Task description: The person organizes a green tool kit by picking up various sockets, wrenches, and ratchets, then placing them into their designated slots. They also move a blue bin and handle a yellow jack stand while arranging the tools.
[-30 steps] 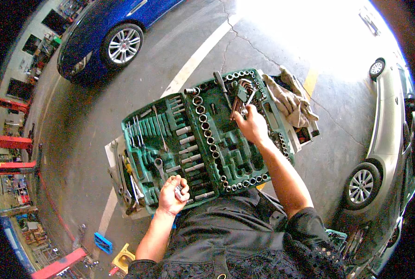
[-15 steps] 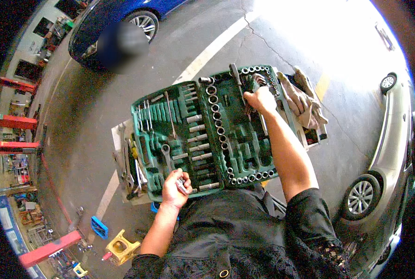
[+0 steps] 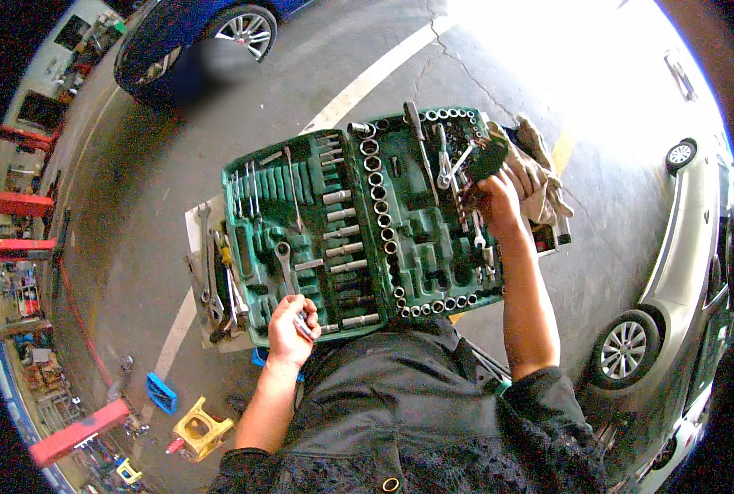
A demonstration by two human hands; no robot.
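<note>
While left hand [image 3: 286, 336] grips silver tool [image 3: 303, 323] at 7 o'clock on green case [image 3: 416, 224], right hand [image 3: 499, 198] holds dark-green hex-key set [image 3: 489, 156] at 2 o'clock.

The left hand [image 3: 289, 331] and right hand [image 3: 496, 196] are bare; short black sleeves [image 3: 548, 407]; smooth black garment [image 3: 367, 375], patterned section [image 3: 326, 465] perhaps lace, gold-rimmed round fitting [image 3: 391, 485].
</note>
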